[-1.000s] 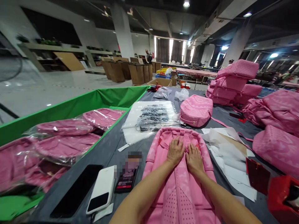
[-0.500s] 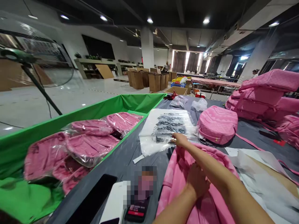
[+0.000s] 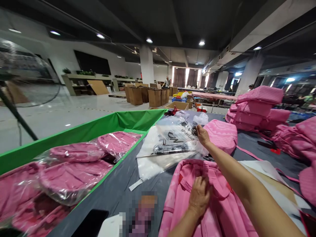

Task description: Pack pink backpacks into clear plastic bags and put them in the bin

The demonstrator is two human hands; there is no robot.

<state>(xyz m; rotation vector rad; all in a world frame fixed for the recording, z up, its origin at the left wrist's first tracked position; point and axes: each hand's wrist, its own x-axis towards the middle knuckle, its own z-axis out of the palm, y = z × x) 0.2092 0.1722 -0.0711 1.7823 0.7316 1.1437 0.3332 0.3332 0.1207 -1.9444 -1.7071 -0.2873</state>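
Observation:
A pink backpack (image 3: 217, 210) lies on the grey table right in front of me. My left hand (image 3: 199, 196) grips its top near the straps. My right hand (image 3: 201, 134) reaches forward and pinches the top clear plastic bag (image 3: 176, 135) with black print, lifting one edge off the stack of plastic bags (image 3: 158, 161) that lies flat on the table.
A green bin (image 3: 81, 133) at the left holds several bagged pink backpacks (image 3: 74, 164). More pink backpacks (image 3: 259, 105) are stacked at the far right, one (image 3: 221, 135) just behind my right hand. White paper sheets (image 3: 271, 177) lie to the right. A phone (image 3: 91, 223) lies at the near edge. A fan (image 3: 22, 82) stands at the left.
My right hand left the backpack, reached to the bag stack and lifted the top bag. My left hand went from lying flat to gripping the backpack's top. My head turned left, then back.

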